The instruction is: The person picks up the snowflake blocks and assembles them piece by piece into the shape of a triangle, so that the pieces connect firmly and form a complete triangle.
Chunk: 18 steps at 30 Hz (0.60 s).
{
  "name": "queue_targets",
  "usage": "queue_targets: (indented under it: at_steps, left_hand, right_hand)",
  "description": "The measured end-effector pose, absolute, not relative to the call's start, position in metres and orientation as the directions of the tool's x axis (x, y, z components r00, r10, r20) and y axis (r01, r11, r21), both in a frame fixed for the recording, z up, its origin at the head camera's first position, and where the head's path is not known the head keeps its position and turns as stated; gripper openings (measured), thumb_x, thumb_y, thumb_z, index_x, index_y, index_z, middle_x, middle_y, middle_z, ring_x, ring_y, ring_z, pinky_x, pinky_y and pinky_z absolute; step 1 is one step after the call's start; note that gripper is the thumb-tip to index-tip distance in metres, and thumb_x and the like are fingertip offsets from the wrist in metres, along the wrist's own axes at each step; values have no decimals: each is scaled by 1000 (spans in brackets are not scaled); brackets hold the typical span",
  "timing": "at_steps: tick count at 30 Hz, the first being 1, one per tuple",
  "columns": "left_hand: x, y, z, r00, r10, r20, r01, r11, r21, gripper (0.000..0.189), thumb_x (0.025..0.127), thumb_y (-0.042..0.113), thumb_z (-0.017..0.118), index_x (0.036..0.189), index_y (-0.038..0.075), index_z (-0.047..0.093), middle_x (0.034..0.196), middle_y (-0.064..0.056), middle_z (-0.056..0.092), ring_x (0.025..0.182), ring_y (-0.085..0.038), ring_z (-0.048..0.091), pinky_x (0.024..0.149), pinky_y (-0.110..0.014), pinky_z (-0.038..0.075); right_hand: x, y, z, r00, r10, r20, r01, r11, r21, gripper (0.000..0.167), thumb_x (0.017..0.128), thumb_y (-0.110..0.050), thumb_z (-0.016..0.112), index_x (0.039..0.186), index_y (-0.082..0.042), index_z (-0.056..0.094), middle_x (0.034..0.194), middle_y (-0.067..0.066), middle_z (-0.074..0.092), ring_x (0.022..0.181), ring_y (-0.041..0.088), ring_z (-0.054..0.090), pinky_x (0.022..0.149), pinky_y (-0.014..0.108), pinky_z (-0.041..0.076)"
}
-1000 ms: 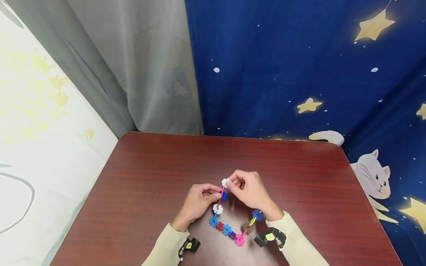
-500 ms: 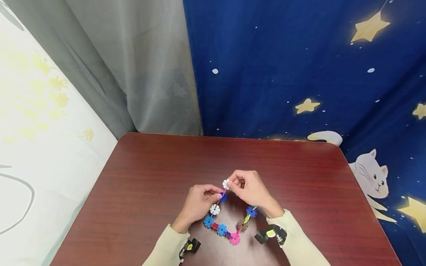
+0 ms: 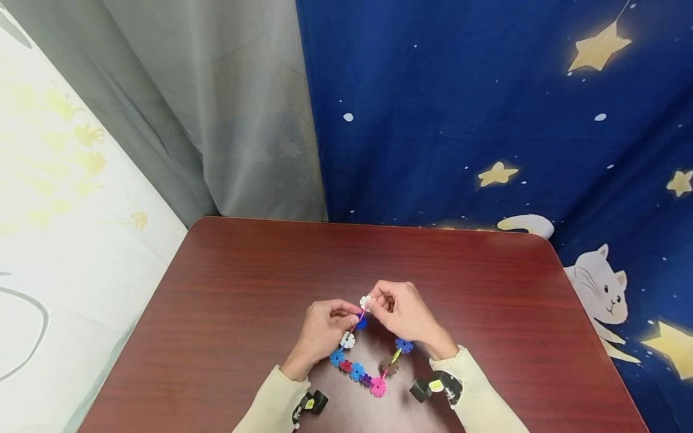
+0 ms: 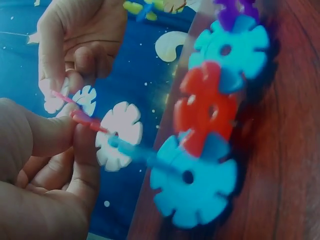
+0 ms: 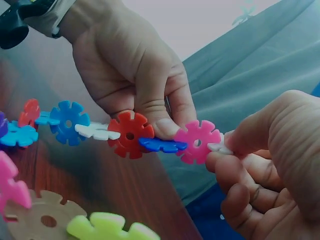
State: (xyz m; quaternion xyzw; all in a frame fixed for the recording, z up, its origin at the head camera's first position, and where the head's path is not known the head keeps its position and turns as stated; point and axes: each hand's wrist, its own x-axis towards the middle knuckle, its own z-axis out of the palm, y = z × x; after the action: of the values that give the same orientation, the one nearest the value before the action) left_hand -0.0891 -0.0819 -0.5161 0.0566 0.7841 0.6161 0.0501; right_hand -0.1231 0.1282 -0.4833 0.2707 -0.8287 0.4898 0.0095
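A chain of slotted plastic flower discs hangs and curves between and below the hands, with a hot-pink disc (image 3: 378, 386) at its lowest bend. My left hand (image 3: 319, 332) pinches the chain near its upper end. In the right wrist view, that thumb lies by a blue disc (image 5: 162, 145), between a red disc (image 5: 131, 135) and a pink disc (image 5: 198, 142). With thumb and fingertips, my right hand (image 3: 403, 310) pinches the white end disc (image 3: 366, 302), joined to the pink one. Its fingers partly cover this white disc in the right wrist view (image 5: 220, 148).
A dark red-brown wooden table (image 3: 260, 270) lies under both hands. The chain's other end, with a blue disc (image 3: 403, 345), is below the right wrist. A grey curtain (image 3: 260, 120) and a blue star-print curtain (image 3: 433, 120) hang behind the table.
The lower part of the chain has swung left, then settled a little. Both hands keep their pinch and stay nearly in place; the head view has shifted slightly.
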Motion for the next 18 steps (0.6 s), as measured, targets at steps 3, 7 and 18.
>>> queue_targets:
  at_steps: [3,7,18]
  left_hand:
    - [-89,-83,-518,-989,143,-28,5,223,975,5,92,3,80,96,7,81,85,-9,79,74,-17,74,67,-23,61]
    - [-91,-82,-520,-986,157,-47,-15,196,981,7,93,5,80,100,6,81,87,-10,78,75,-18,74,68,-24,62]
    - [-101,-85,-521,-976,214,-35,-16,90,996,29,98,-2,70,126,-4,72,100,-16,72,82,-13,70,74,-20,61]
  right_hand:
    - [-124,127,-485,-856,-444,265,-444,370,-816,10,92,-10,78,85,-15,73,66,-8,61,54,2,50,47,20,43]
    - [-125,130,-486,-881,-428,201,-375,373,-848,6,95,-14,78,90,-14,75,67,-1,68,53,8,59,47,22,47]
    - [-122,141,-483,-915,-307,262,-371,384,-846,12,94,-15,81,105,-16,81,83,-4,79,63,6,66,55,27,57]
